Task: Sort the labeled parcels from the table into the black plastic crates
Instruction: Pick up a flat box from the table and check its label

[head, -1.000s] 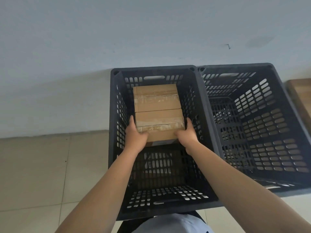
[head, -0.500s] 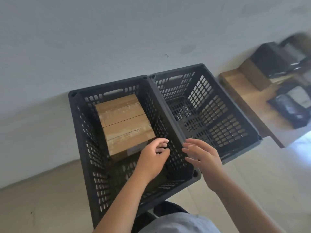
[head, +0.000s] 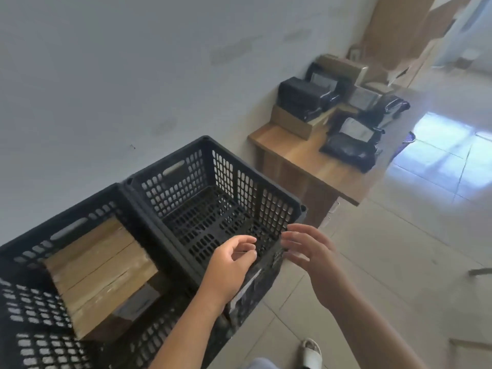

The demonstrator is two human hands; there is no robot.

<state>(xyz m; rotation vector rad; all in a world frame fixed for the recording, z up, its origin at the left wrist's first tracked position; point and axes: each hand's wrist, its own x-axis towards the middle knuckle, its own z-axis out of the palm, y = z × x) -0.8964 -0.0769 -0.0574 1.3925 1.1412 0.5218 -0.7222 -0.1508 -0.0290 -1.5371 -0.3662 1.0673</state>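
Pale wall (head: 133, 75) runs behind a tiled floor (head: 399, 249), with a wooden table (head: 300, 158) against it at the far right. Two black crates sit side by side along the wall: the left crate (head: 24, 302) holds stacked cardboard boxes (head: 103, 272) against its far wall, the right crate (head: 269, 182) holds nothing visible. Black wrapped parcels (head: 348, 149) and brown boxes (head: 290, 119) crowd the table's far end and right edge. Left hand (head: 231, 265) hovers over the right crate's near edge, fingers loosely curled, grasping nothing; right hand (head: 311, 251) beside it, fingers released and spread
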